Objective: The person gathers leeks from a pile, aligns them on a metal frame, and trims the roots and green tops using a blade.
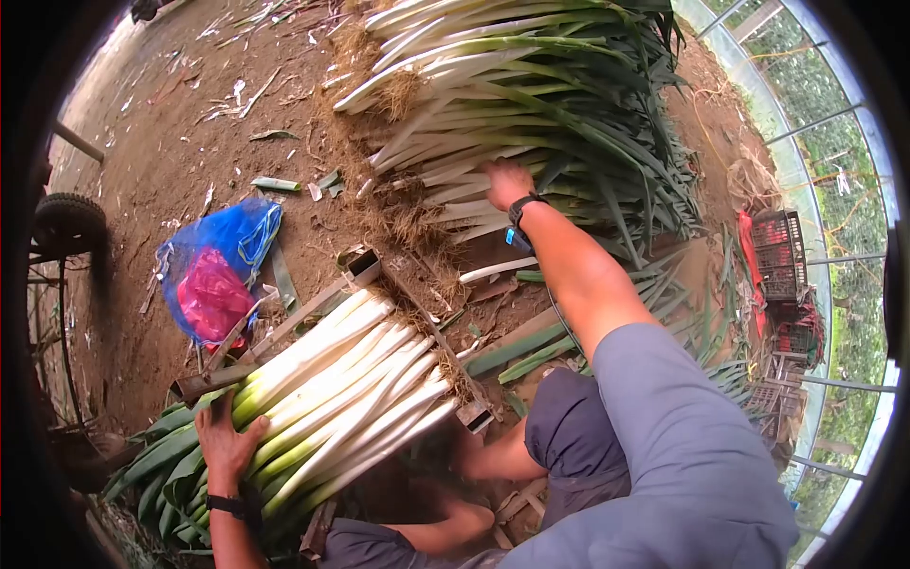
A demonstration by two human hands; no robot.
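Observation:
A large pile of leeks (531,104) lies on the ground at the top, white root ends to the left and green leaves to the right. My right hand (509,184) reaches onto its lower part, fingers bent around a leek stalk. Nearer me, a second bundle of leeks (332,398) rests in a metal frame (358,269), roots at the upper right and leaves at the lower left. My left hand (226,442) lies on the left side of this bundle, fingers spread over the stalks. A loose leek (498,269) lies between the two groups.
A blue bag (227,237) with a pink bag (216,292) lies left of the frame. A wheel (69,226) stands at the far left. Red and dark crates (779,256) are stacked at the right by a clear plastic wall. Leaf scraps litter the soil.

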